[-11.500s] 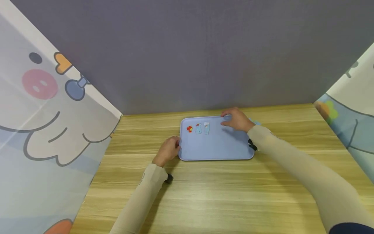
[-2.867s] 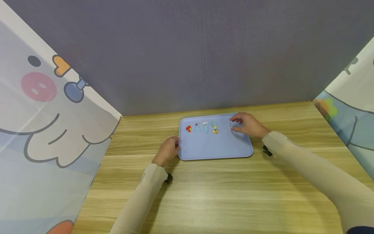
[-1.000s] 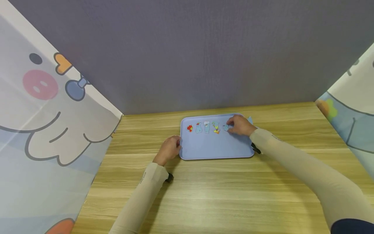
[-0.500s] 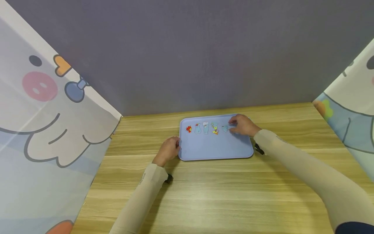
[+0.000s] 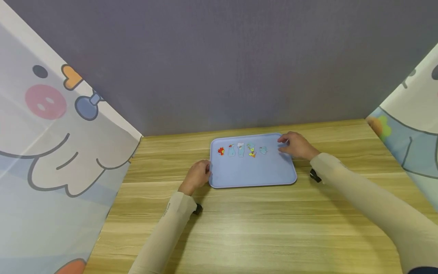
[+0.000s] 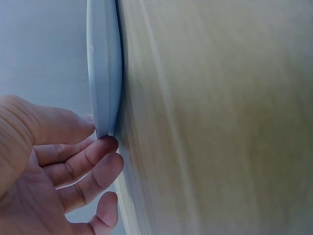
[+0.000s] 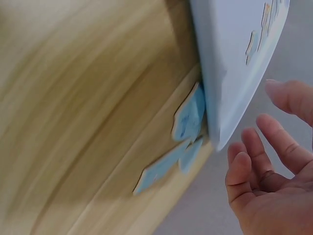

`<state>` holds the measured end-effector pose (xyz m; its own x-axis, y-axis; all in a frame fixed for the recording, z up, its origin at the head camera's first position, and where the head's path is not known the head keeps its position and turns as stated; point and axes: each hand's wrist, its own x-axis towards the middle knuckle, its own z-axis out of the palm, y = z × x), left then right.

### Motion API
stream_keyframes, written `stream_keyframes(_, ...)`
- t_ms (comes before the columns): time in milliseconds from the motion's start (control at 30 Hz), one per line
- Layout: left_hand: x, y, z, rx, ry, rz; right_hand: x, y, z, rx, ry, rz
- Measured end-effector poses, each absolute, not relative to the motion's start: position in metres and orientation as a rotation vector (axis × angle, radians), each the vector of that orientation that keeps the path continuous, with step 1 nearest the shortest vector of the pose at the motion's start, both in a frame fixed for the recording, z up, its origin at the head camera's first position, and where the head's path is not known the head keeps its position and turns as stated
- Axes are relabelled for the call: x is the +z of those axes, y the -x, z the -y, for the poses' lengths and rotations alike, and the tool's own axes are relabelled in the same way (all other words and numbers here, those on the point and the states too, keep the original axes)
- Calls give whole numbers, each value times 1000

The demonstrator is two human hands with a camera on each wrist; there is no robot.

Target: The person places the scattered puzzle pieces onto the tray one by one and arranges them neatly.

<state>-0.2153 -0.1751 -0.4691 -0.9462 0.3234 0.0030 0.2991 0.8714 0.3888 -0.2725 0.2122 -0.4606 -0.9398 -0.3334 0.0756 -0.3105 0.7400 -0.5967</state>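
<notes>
A light blue tray [image 5: 253, 171] lies on the table. My left hand [image 5: 196, 176] pinches its left rim; the left wrist view shows the thumb [image 6: 63, 126] on one side of the rim and fingertips on the other. Flat printed puzzle pieces stand in a row along the tray's far half: a red one [image 5: 221, 151], pale blue ones [image 5: 231, 150] [image 5: 241, 150], a yellow-and-blue pair [image 5: 251, 150] and a small blue one [image 5: 263, 150] at the right end. Over the tray's right edge, my right hand [image 5: 297, 146] holds nothing, its thumb and fingers apart.
In the right wrist view, several light blue puzzle pieces [image 7: 188, 117] lie on the wooden table [image 7: 98, 122] beside the tray's right rim. A grey wall [image 5: 239, 68] rises behind the table; printed cartoon panels [image 5: 44, 144] flank it.
Since the earliest frame, the yellow-and-blue pair and the small blue puzzle piece have joined the row. My right hand has released the small blue one and moved right. The left hand stays put.
</notes>
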Motion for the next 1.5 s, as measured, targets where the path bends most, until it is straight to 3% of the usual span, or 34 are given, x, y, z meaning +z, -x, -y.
stream_keyframes(700, -469, 215, 175, 599, -506, -2990, -469, 261, -258, -884, 448, -2824)
stream_keyframes(1500, -469, 214, 175, 600, -511, -2988, -476, 252, -261, -864, 213, -2810)
